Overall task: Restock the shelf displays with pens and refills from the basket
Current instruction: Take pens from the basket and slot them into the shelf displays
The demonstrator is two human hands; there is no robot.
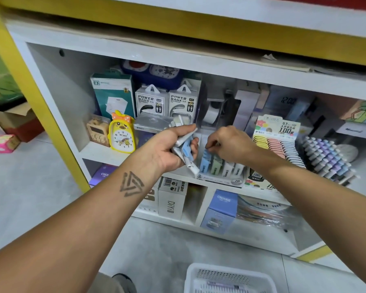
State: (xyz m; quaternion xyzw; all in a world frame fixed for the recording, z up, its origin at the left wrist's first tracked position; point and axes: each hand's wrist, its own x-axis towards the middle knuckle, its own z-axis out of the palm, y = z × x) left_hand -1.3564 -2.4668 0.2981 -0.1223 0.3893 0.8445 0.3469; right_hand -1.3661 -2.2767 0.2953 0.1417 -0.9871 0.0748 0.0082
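Our left hand (169, 149) grips a bunch of small white and light-blue plastic refill packs (185, 148), fingers curled round them. Our right hand (226, 144) is bent over the clear plastic display tray (220, 176) on the white shelf (106, 153), its fingertips pinching the top of a blue pack (205, 163) standing in a row. We think these packs are light, stiff and smooth, so they may slip out of a full fist. It looks best to hold each one by its flat sides near the top. The white plastic basket (190, 273) with holes sits on the grey floor below us.
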